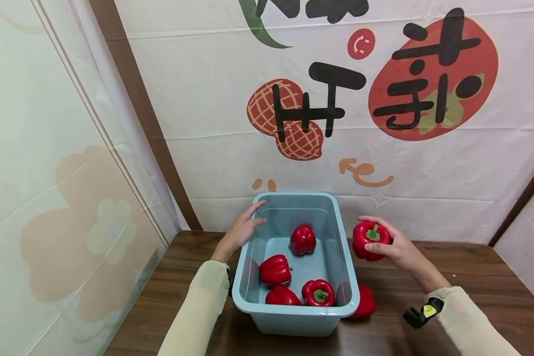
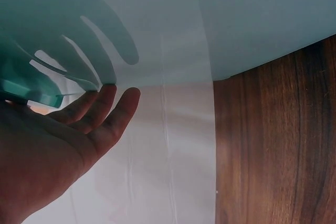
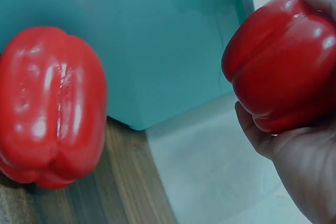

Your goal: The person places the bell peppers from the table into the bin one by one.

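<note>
My right hand grips a red bell pepper with a green stem, held in the air just right of the light blue tub. In the right wrist view, fingers and thumb wrap around that bell pepper. My left hand rests at the tub's left rim, thumb and index finger extended over it. Other fingers lie fairly straight against the outer wall in the left wrist view. Inside the tub are several red bell peppers, one lying farther back.
Another red bell pepper lies on the wooden table against the tub's right side, partly hidden by the rim in the head view. A white printed cloth hangs behind the table, with another cloth along the left.
</note>
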`<state>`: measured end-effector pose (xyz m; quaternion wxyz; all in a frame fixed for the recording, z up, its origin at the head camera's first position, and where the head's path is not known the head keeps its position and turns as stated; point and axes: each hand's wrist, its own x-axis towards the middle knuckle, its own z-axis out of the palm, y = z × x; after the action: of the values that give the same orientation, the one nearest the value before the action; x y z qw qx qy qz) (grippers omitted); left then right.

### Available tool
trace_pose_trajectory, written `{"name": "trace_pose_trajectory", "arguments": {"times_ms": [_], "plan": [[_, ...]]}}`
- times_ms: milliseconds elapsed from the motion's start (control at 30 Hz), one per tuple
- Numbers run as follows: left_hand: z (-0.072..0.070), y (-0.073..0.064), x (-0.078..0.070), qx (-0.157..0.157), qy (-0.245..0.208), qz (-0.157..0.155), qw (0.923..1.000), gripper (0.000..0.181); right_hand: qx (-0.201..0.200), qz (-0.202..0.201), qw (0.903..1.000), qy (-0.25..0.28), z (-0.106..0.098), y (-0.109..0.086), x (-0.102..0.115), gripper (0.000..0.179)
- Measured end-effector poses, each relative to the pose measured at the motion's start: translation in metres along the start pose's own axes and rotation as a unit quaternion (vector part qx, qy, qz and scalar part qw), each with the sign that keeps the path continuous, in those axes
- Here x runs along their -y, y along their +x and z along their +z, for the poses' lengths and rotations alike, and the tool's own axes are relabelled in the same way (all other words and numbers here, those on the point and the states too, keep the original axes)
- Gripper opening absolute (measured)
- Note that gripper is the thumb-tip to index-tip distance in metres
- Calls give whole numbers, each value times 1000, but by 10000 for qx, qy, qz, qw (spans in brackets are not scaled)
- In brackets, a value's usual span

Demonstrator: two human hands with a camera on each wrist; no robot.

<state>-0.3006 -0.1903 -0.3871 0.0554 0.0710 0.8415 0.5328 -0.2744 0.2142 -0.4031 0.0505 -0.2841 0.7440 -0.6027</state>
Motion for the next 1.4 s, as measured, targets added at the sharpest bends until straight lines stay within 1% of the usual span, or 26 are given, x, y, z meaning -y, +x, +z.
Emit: {"name": "trace_pose_trajectory", "arguments": {"times_ms": [100,267,500,733,900,1000,1167,1400], "plan": [[0,0,0,18,-26,-5,10000,58,-31,-3,10000,-70,0,1,5,67],[0,0,1,20,-18,-13,10000,58,-1,-4,10000,-40,-1,2,11,66],[0,0,3,-12,23,19,10000,58,70,-59,9999,88,-2,4,16,65],[-1,0,2,53,-36,33,10000,58,91,-87,9998,173,-3,6,21,64],[-1,1,2,66,-78,13,9999,57,-23,-202,9998,35,-5,7,25,62],[-1,1,2,55,-75,6,10000,57,-27,-299,9995,-12,-6,8,29,61],[-1,1,2,22,-36,24,10000,57,20,-396,9992,87,-6,10,35,63],[-1,1,2,-3,-4,50,10000,57,-57,-299,9995,-22,-7,11,40,67]]}}
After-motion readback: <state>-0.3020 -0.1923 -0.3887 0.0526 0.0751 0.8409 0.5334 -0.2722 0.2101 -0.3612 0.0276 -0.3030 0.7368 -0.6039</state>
